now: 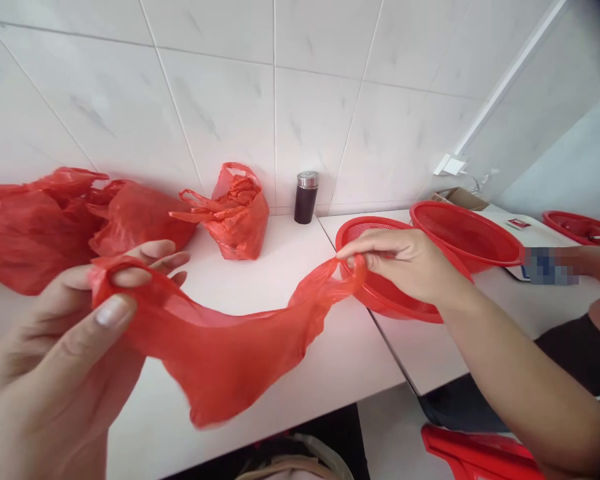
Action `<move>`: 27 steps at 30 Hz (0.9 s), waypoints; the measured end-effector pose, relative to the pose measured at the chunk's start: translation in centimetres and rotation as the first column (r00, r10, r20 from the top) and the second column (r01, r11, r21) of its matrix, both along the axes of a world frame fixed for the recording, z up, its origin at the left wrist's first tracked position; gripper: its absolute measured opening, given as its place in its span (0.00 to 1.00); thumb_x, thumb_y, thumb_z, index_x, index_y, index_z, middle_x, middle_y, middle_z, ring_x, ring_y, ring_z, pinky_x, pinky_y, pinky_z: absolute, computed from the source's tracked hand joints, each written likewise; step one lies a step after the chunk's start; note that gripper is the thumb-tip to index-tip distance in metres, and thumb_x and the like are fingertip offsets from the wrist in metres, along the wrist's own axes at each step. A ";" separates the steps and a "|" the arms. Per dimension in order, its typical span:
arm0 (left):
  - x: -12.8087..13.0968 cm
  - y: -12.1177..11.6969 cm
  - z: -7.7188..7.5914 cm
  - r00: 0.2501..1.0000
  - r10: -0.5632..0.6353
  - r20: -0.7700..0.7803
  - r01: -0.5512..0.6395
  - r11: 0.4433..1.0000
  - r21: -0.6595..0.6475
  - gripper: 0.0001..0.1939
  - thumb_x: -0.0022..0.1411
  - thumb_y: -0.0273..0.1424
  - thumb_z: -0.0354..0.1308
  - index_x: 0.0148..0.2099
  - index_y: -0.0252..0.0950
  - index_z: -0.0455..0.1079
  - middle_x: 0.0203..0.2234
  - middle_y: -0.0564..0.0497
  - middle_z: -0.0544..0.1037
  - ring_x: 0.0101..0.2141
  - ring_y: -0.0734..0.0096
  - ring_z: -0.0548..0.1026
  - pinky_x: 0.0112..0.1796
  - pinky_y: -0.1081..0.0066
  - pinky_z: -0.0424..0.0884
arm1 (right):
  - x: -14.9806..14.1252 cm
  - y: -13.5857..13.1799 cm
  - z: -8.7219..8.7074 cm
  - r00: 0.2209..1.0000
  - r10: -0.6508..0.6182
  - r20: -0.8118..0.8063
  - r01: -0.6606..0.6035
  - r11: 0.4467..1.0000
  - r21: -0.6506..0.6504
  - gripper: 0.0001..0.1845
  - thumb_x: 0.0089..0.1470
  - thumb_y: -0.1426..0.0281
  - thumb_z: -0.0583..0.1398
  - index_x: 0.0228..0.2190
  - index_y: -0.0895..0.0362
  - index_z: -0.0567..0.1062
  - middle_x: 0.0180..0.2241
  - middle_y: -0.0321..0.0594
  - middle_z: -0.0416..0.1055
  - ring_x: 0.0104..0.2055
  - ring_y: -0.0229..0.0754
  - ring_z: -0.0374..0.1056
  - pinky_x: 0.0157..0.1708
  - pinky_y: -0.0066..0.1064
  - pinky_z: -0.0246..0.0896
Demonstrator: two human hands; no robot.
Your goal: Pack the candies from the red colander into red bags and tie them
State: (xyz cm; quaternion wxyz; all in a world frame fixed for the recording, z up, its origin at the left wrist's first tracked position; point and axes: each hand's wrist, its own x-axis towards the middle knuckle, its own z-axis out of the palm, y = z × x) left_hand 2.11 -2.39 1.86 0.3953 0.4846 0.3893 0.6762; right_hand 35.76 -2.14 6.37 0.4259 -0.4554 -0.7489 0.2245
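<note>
A thin red plastic bag is stretched out above the white table, sagging in the middle. My left hand grips one end of it, with the thumb pressed on the plastic and some fingers hooked through. At the other end, my right hand pinches a handle loop between thumb and fingertips. That hand is in front of a red plastic basket with perforated sides. What the bag contains, if anything, cannot be made out.
Filled red bags lie along the wall at left, and another red bag stands beside a dark thermos. A second red basket sits farther right. A co-worker's hand is at the right edge, near a red stool.
</note>
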 end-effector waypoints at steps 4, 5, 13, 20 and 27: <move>1.2 -1.1 1.3 0.994 -0.075 0.077 0.077 0.997 -0.029 0.11 0.55 0.32 0.64 0.42 0.43 0.73 0.44 0.53 0.79 0.46 0.56 0.77 0.48 0.54 0.74 | -0.8 0.9 0.2 0.994 0.028 -0.102 -0.032 0.999 -0.038 0.09 0.57 0.65 0.60 0.38 0.51 0.80 0.35 0.36 0.77 0.39 0.40 0.74 0.42 0.36 0.71; 1.2 -1.2 1.5 0.991 -0.118 0.058 0.122 0.991 -0.057 0.13 0.57 0.33 0.63 0.46 0.44 0.72 0.43 0.53 0.79 0.44 0.58 0.78 0.45 0.57 0.76 | -1.2 1.1 0.3 0.992 0.073 -0.101 -0.078 0.996 -0.040 0.08 0.57 0.66 0.60 0.37 0.52 0.79 0.35 0.36 0.77 0.38 0.39 0.74 0.42 0.35 0.70; 3.8 1.1 2.4 0.618 -0.658 -0.431 0.538 0.753 -0.378 0.30 0.56 0.36 0.63 0.60 0.46 0.61 0.31 0.54 0.75 0.32 0.67 0.75 0.32 0.70 0.74 | -8.0 2.2 2.4 0.845 0.535 0.020 -0.534 0.845 -0.027 0.16 0.55 0.81 0.54 0.38 0.54 0.78 0.38 0.34 0.77 0.40 0.36 0.73 0.39 0.28 0.67; 5.6 2.5 2.6 0.661 -0.632 -0.406 0.444 0.764 -0.467 0.15 0.63 0.46 0.52 0.40 0.41 0.71 0.32 0.53 0.74 0.35 0.67 0.74 0.35 0.69 0.72 | -10.3 4.1 0.6 0.894 0.447 -0.017 -0.446 0.894 0.039 0.17 0.60 0.73 0.55 0.50 0.51 0.70 0.44 0.36 0.73 0.45 0.36 0.68 0.44 0.31 0.65; 4.3 3.9 1.8 0.716 -0.639 -0.282 0.453 0.732 -0.509 0.20 0.64 0.48 0.51 0.29 0.38 0.62 0.16 0.59 0.62 0.18 0.78 0.59 0.21 0.76 0.59 | -9.0 3.1 -2.7 0.926 0.338 -0.165 -0.356 0.929 -0.096 0.03 0.59 0.71 0.57 0.37 0.54 0.70 0.35 0.34 0.71 0.38 0.35 0.69 0.42 0.32 0.67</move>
